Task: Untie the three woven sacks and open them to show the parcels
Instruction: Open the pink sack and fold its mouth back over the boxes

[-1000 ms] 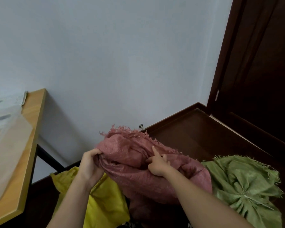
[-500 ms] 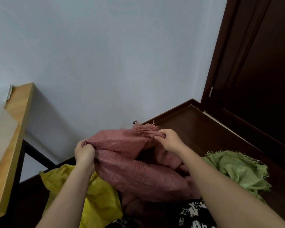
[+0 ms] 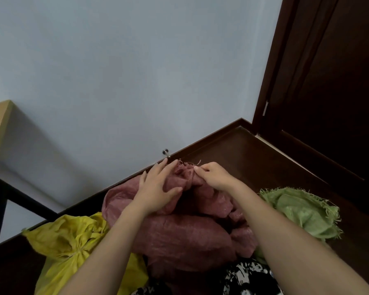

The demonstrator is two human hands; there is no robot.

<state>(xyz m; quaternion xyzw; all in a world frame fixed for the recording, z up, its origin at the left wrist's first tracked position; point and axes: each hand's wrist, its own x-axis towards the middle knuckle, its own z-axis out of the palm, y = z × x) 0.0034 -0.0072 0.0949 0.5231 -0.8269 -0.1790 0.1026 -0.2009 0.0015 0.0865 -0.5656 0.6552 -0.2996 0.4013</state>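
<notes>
room: pale blue wall (image 3: 115, 71), dark wooden floor (image 3: 254, 158), dark door (image 3: 328, 81) at right.
head view, pink sack (image 3: 185, 237): on the floor between yellow sack (image 3: 73, 243) and green sack (image 3: 303, 211).
left hand (image 3: 156, 188): fingers spread, straight, resting on the pink sack's top.
right hand (image 3: 215, 175): fingers curled, pinching the frayed mouth edge.
yellow sack: tied.

Two bare forearms, no sleeves, black-and-white patterned garment (image 3: 249, 277) at bottom edge
</notes>
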